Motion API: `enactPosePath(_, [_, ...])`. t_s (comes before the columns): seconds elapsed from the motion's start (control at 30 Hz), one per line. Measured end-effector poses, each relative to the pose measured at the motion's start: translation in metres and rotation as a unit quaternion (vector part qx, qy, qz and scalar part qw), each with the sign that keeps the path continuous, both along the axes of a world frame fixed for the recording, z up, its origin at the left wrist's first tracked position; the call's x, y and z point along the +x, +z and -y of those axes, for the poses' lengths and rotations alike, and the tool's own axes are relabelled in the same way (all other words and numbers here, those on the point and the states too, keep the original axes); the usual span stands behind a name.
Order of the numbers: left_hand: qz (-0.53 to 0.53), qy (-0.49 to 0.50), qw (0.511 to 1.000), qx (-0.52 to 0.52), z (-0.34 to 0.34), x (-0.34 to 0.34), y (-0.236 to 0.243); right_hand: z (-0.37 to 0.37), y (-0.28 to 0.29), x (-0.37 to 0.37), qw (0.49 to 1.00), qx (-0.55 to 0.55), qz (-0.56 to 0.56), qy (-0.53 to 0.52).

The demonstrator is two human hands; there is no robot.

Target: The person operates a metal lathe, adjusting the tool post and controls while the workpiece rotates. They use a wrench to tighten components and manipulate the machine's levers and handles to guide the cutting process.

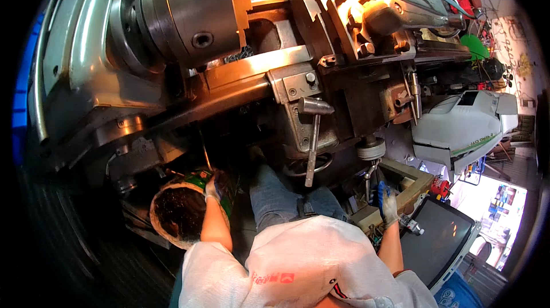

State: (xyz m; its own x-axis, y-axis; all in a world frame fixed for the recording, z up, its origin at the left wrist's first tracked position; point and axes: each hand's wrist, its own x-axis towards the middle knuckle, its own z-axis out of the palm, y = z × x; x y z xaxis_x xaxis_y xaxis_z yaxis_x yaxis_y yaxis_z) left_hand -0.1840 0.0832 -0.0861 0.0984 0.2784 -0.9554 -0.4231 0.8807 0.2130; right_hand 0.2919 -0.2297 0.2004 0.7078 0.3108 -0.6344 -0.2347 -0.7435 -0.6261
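Note:
My left hand [212, 189], in a pale work glove, is at the side of a round bucket [157, 216] with a worn pale rim and dark, grimy contents. The bucket tilts so its mouth faces me. A thin metal rod [204, 150] rises from my left fingers, which look closed around its lower end. My right hand [388, 203], in a white glove with a blue coated palm, is raised beside a metal lever [369, 179] under the machine's carriage. Its fingers are stretched up, and I see nothing held in them. A large lathe [229, 93] stands before me.
The lathe's heavy chuck [195, 16] is at upper left, and a T-shaped handle [314, 136] hangs at centre. A lamp-lit tool post [366, 21] sits above. To the right are a white machine cover [464, 127], a wooden box [415, 187], a plastic bottle [411, 225] and a dark flat panel [435, 239].

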Motion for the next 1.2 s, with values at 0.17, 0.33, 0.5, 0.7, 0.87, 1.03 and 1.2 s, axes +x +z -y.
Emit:
enactPosePath(0.17, [0.082,-0.017,0.994,0.069,-0.023,-0.007,0.068,0.011,-0.004,-0.024,0.992,0.01,-0.06,-0.108])
enactPosePath(0.33, [-0.004,-0.018,0.996,0.085,-0.068,0.018,0.151,0.062,-0.049,-0.039,0.984,0.063,-0.064,-0.155])
enactPosePath(0.5, [-0.037,-0.015,0.995,0.093,-0.075,0.018,0.147,0.134,-0.108,-0.05,0.989,0.026,-0.024,-0.147])
enactPosePath(0.7, [-0.024,-0.045,0.997,0.057,-0.078,0.022,0.159,0.119,-0.087,-0.066,0.971,0.03,-0.091,-0.217])
enactPosePath(0.87, [-0.025,-0.035,0.997,0.06,-0.077,0.026,0.166,0.127,-0.093,-0.075,0.969,0.017,-0.107,-0.224])
enactPosePath(1.03, [-0.051,-0.028,0.996,0.068,-0.079,0.035,0.173,0.135,-0.096,-0.073,0.977,0.081,-0.049,-0.191])
enactPosePath(1.2, [-0.02,-0.039,0.997,0.058,-0.077,0.022,0.159,0.122,-0.094,-0.048,0.966,0.073,-0.093,-0.23])
